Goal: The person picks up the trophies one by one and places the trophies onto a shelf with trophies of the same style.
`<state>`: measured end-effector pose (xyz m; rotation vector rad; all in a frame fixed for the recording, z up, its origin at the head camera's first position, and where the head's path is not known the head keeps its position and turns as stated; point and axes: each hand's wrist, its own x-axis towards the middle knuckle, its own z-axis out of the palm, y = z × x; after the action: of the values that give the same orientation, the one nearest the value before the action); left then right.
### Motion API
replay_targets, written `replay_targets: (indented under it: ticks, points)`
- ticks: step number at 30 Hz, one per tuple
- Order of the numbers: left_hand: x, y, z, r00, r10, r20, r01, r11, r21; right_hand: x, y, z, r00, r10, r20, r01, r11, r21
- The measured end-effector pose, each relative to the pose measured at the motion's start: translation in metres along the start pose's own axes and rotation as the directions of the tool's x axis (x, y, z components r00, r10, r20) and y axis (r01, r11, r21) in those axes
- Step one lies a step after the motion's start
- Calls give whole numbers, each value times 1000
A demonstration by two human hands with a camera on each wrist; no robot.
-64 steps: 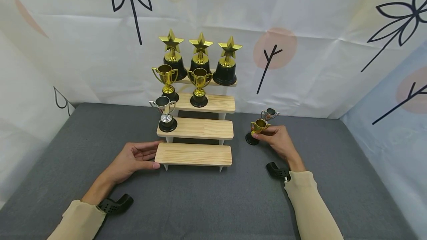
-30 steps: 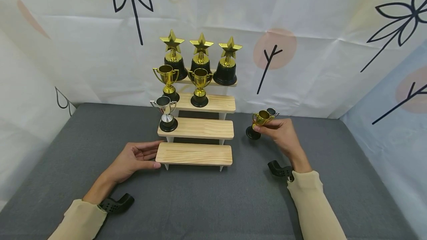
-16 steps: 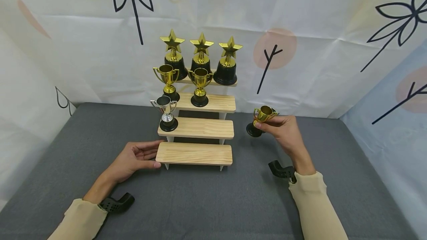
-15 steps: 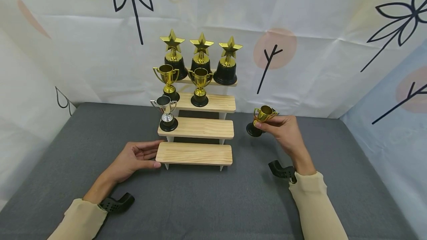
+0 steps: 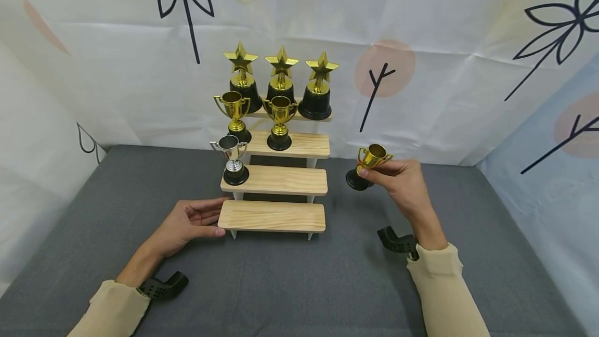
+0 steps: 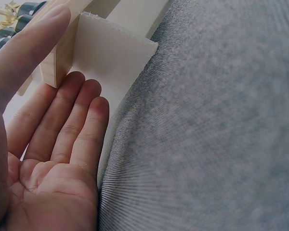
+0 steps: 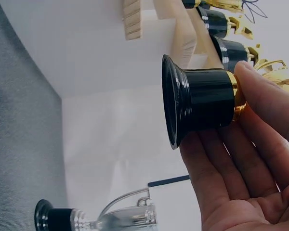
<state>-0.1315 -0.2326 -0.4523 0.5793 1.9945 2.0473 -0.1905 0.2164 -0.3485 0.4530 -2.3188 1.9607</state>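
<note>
My right hand [image 5: 404, 186] pinches a small gold cup trophy [image 5: 374, 156] by its neck, right of a stepped wooden stand [image 5: 271, 216]. In the right wrist view its black base [image 7: 207, 98] hangs in the air, tilted in the head view. A silver cup trophy [image 7: 130, 219] stands on the table behind it, mostly hidden in the head view. My left hand [image 5: 187, 225] rests against the left end of the lowest step, fingers nearly straight. Its fingertips lie near the white support [image 6: 111, 53] in the left wrist view, the thumb by the wooden board [image 6: 60, 62].
Three gold star trophies [image 5: 282, 72] line the top step. Two gold cup trophies [image 5: 280, 118] occupy the left and middle of the step below. Another silver cup trophy [image 5: 232, 157] stands at the third step's left end. A patterned cloth [image 5: 449, 92] hangs behind the grey table [image 5: 299, 285].
My right hand has raised the gold cup trophy and shifted it slightly right, so it now covers the silver cup trophy in the head view. My left hand has stayed in place.
</note>
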Motion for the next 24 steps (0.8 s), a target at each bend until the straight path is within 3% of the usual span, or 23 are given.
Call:
replay_targets:
  ticks: [9,24]
  points:
    - [0,1,0,1000,-6,-4,6,1000,8,-4,-15,3,999,-47,7,46,998,32]
    - [0,0,0,1000,-3,-5,3,1000,-3,-9,-28,10,998,-66,6,66,998,-11]
